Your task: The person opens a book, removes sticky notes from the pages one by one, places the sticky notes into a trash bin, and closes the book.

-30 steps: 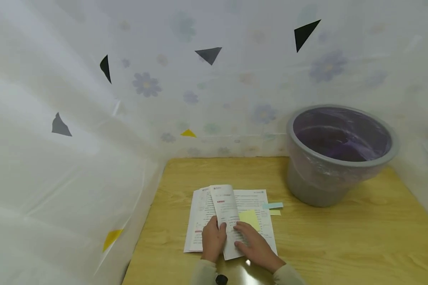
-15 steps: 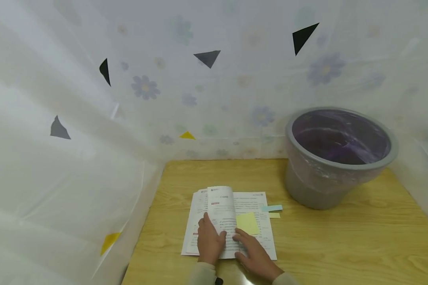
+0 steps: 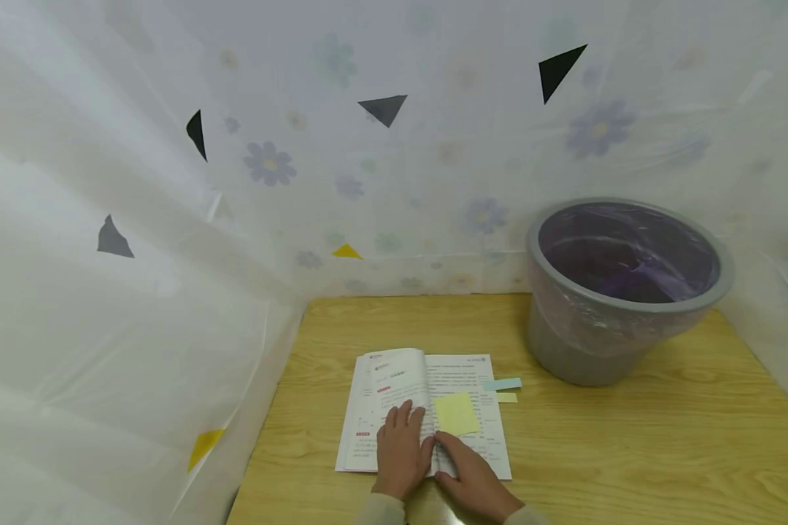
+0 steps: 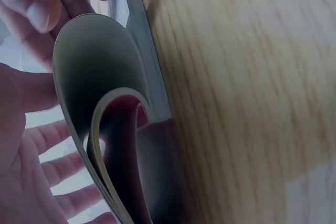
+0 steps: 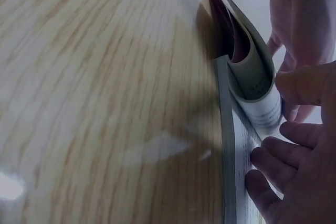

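An open book with printed text lies on the wooden table, its left-hand pages bulging up beside the fold. My left hand rests with spread fingers on those pages, thumb towards the fold. Close by, my right hand lies over the lower right page, fingertips at the fold. From the left wrist, the curled pages show as a hollow loop at the book's lower edge; the right wrist view shows my right fingers along the flat page. A yellow sticky note sits on the right page.
A blue tab and a pale yellow tab stick out from the book's right edge. At the back right stands a grey bin with a purple translucent liner. A flower-printed plastic sheet rises behind the table.
The lifted pages have come down onto the left side. My left hand has gone from holding them at the edge to resting on top, and my right fingertips have moved to the fold.
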### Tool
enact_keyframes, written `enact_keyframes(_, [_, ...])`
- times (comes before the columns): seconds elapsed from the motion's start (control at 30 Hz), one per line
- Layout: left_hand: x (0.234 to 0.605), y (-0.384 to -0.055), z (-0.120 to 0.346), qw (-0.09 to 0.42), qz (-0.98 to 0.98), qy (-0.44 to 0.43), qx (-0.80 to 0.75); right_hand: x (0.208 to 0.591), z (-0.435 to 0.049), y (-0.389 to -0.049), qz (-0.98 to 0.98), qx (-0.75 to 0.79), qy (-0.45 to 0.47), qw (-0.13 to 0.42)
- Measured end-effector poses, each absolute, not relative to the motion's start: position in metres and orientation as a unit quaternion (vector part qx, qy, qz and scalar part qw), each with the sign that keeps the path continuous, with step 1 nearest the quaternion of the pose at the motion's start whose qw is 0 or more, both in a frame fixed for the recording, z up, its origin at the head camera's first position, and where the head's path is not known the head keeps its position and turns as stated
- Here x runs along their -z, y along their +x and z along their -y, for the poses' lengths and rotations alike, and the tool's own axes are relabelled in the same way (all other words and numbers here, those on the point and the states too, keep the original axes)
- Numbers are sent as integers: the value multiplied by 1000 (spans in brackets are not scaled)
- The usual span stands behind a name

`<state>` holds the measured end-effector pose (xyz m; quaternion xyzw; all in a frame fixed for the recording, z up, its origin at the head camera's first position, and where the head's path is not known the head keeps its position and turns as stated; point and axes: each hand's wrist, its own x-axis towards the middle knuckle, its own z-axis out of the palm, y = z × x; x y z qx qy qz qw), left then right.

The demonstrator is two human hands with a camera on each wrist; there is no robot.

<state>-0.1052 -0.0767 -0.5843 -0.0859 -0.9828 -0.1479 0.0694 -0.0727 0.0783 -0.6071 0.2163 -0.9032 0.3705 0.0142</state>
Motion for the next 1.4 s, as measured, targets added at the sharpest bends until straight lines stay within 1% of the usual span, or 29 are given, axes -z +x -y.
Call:
enact_keyframes(0.07, [584, -105, 78, 57, 984, -72, 153, 608, -79, -73, 907, -363, 212, -2])
enact_keyframes(0.2, [585, -105, 80, 49, 986, -52, 153, 605, -80, -73, 909, -359, 209, -27])
enact_keyframes(0.3, [584, -106, 80, 28, 988, -41, 149, 602, -81, -72, 907, -365, 206, -44])
enact_keyframes(0.47, [582, -107, 79, -10, 990, -31, 135, 600, -83, -70, 905, -365, 210, -59])
enact_keyframes(0.8, [596, -106, 79, -55, 986, -11, 156, 602, -87, -73, 899, -364, 228, -84])
enact_keyframes(1.03, [597, -108, 78, -45, 988, -8, 146, 603, -87, -75, 894, -375, 230, -83])
enact_keyframes(1.27, [600, -108, 76, -70, 985, 2, 158, 603, -90, -75, 896, -372, 229, -87])
enact_keyframes(1.3, [601, -108, 76, -69, 985, 2, 159, 602, -91, -74, 895, -375, 225, -90])
enact_keyframes(1.4, [599, -107, 78, -58, 986, -2, 159, 601, -92, -75, 894, -385, 217, -77])
